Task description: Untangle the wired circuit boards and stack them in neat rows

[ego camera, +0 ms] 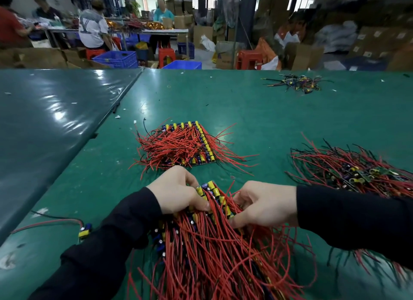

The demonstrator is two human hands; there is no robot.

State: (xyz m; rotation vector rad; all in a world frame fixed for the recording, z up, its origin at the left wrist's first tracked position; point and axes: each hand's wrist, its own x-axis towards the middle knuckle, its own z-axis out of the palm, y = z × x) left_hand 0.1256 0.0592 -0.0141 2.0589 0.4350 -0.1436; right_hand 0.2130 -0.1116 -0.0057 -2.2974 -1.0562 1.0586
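We find both hands working at the near edge of the green table, on a bundle of wired circuit boards whose red leads fan toward the near edge. The left hand has its fingers curled down onto the far left end of this bundle, the fingertips pressing among the yellow and blue components; the right hand lies just beside it on the right, thumb and curled fingers pinching into the red leads. Both forearms are in dark sleeves, and the right sleeve covers part of a loose tangled heap of red and black wires and boards lying toward the right edge. Beyond the hands, near the middle of the table, we note a stacked pile with its components aligned in rows and red leads spreading to either side. A single board with red and black leads rests near the left sleeve, toward the near left corner. A small cluster of dark-wired parts sits well apart near the far right corner. A darker mat adjoins the table at left. Behind the far edge stand blue crates, red stools, cardboard cartons and seated persons at another bench.
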